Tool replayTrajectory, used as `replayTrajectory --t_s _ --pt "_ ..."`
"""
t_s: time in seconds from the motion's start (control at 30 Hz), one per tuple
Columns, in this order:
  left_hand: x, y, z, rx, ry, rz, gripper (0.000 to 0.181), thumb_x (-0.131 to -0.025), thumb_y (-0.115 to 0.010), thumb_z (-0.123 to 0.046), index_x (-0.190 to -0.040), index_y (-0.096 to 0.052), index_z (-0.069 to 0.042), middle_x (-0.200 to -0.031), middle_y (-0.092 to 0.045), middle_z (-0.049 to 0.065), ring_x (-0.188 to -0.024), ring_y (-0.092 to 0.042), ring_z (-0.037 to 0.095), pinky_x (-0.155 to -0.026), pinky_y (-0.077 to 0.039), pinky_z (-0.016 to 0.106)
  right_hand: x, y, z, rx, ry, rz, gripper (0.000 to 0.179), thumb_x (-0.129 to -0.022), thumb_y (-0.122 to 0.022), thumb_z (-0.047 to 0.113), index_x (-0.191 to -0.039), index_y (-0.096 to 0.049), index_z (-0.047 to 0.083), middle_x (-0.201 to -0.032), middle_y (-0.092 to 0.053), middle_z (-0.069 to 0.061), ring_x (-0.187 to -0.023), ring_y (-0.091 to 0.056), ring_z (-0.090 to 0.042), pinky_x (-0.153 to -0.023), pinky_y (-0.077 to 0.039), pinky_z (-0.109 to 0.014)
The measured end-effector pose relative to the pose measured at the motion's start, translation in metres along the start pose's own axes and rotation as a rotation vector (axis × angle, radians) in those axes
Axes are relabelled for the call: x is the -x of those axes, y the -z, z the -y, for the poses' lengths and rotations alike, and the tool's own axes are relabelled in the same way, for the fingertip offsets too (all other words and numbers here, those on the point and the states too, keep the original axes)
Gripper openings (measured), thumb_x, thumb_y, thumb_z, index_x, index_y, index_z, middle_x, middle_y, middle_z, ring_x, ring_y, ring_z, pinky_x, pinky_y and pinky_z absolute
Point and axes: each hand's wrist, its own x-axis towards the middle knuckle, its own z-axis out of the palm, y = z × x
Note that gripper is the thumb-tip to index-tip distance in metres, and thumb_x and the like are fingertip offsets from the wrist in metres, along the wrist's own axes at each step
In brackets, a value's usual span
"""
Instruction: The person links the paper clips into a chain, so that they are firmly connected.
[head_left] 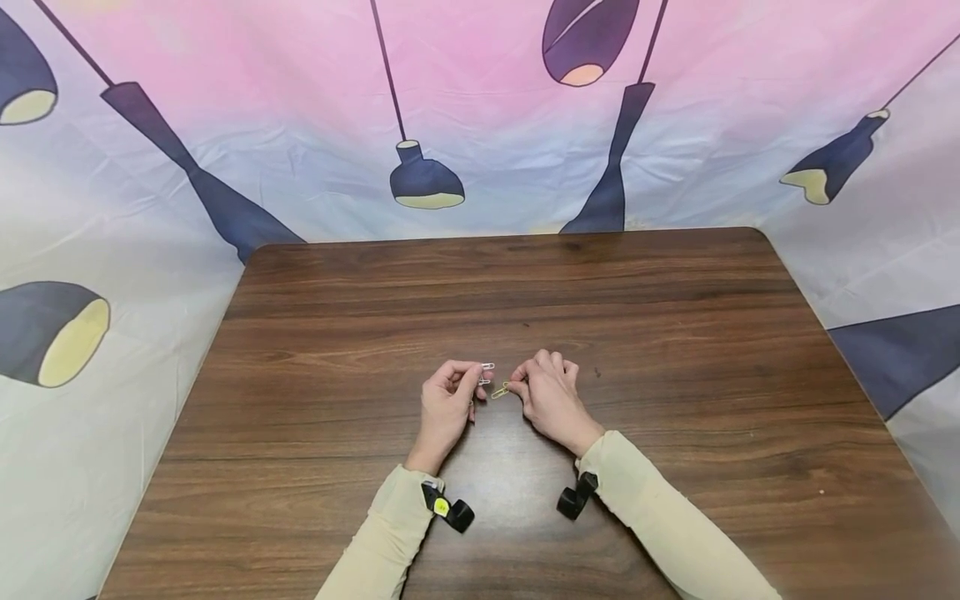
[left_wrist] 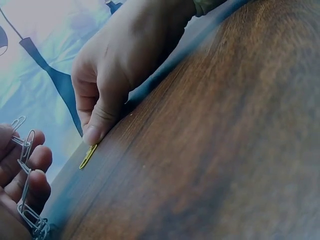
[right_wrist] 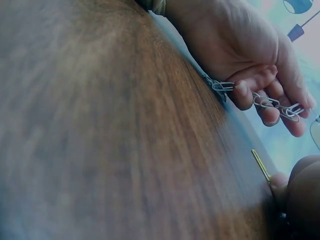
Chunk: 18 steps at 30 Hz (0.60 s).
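Note:
My left hand (head_left: 444, 410) pinches the end of a chain of white paper clips (right_wrist: 266, 102) between thumb and fingertip. In the left wrist view the linked clips run down across the curled fingers and bunch up below them. Just to the right, my right hand (head_left: 551, 397) grips a single yellow paper clip (left_wrist: 88, 157) by one end, between thumb and forefinger. The yellow clip points toward the white chain, with a small gap between them. Both hands are close together over the middle of the table.
The brown wood-grain table (head_left: 315, 350) spreads out around both hands. Behind it hangs a pastel cloth (head_left: 495, 100) printed with dark lamps. A black wrist camera (head_left: 450, 507) is strapped at the left cuff, another wrist camera (head_left: 576, 497) at the right cuff.

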Motion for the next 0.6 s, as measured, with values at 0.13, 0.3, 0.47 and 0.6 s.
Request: replayTrajectory --t_s 0.13,0.3,0.47,0.6 --pt "0.0001 0.0001 0.0012 -0.005 -0.017 -0.021 0.011 -0.092 -0.063 0.003 -0.095 -0.060 0.014 -0.085 -0.066 0.033 -0.054 -0.058 0.028 -0.034 -0.041 0.029 0.0004 -0.0016 -0.0002 -0.002 0.020 -0.017 0.013 -0.092 -0.068 0.022 -0.083 -0.059 0.019 -0.085 -0.046 0.003 -0.083 -0.039 -0.021 -0.089 -0.027 -0.051" --pt "0.0008 -0.0004 -0.0008 -0.045 -0.023 -0.016 0.012 -0.087 -0.069 0.003 -0.091 -0.063 0.013 -0.078 -0.062 0.035 -0.049 -0.053 0.015 -0.038 -0.041 0.022 -0.0002 -0.0066 -0.0060 -0.214 0.083 -0.163 0.011 -0.091 -0.065 0.013 -0.086 -0.055 0.016 -0.085 -0.051 0.002 -0.083 -0.044 -0.019 -0.090 -0.026 -0.050" --pt "0.0013 -0.0019 -0.0028 -0.091 -0.043 0.018 0.011 -0.083 -0.072 0.006 -0.088 -0.065 0.013 -0.083 -0.065 0.029 -0.064 -0.058 0.009 -0.056 -0.046 0.015 -0.0029 -0.0064 -0.0090 -0.457 0.234 -0.291 0.012 -0.088 -0.068 0.004 -0.095 -0.061 0.011 -0.086 -0.061 0.003 -0.080 -0.053 -0.013 -0.088 -0.030 -0.043" --pt "0.0017 -0.0028 -0.0032 -0.111 -0.045 0.055 0.010 -0.082 -0.072 0.008 -0.086 -0.064 0.013 -0.086 -0.065 0.025 -0.066 -0.056 0.009 -0.057 -0.044 0.014 -0.0046 -0.0030 -0.0077 -0.518 0.333 -0.312 0.018 -0.088 -0.068 0.001 -0.104 -0.067 0.010 -0.091 -0.066 0.001 -0.085 -0.057 -0.014 -0.086 -0.032 -0.042"
